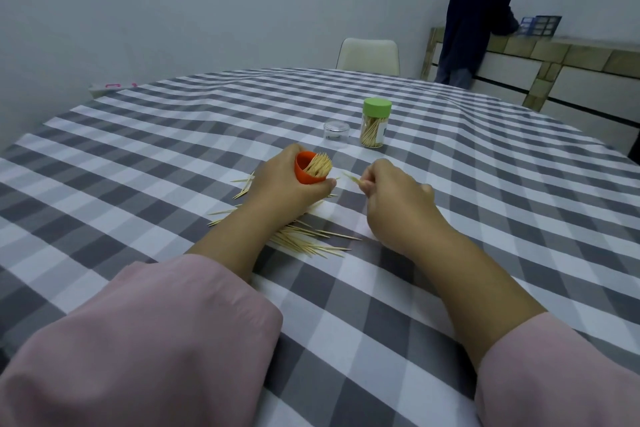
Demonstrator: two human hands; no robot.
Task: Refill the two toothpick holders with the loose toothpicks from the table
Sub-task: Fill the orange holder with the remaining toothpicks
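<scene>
My left hand (pixel 280 184) grips an orange toothpick holder (pixel 306 172), tilted to the right, with a bundle of toothpicks (pixel 319 165) sticking out of its mouth. My right hand (pixel 398 198) pinches a few toothpicks (pixel 350 177) whose tips point toward the orange holder. Loose toothpicks (pixel 311 241) lie scattered on the checked tablecloth below and beside my left wrist. A second holder (pixel 374 126), clear with a green lid, stands upright farther back, filled with toothpicks. A clear plastic lid (pixel 336 133) sits just left of it.
The round table (pixel 485 218) wears a grey-and-white checked cloth. A white chair (pixel 369 55) stands at the far side. A person in dark clothes (pixel 474 17) stands at a counter at the back right. A small white and pink object (pixel 104 87) lies beyond the table's left edge.
</scene>
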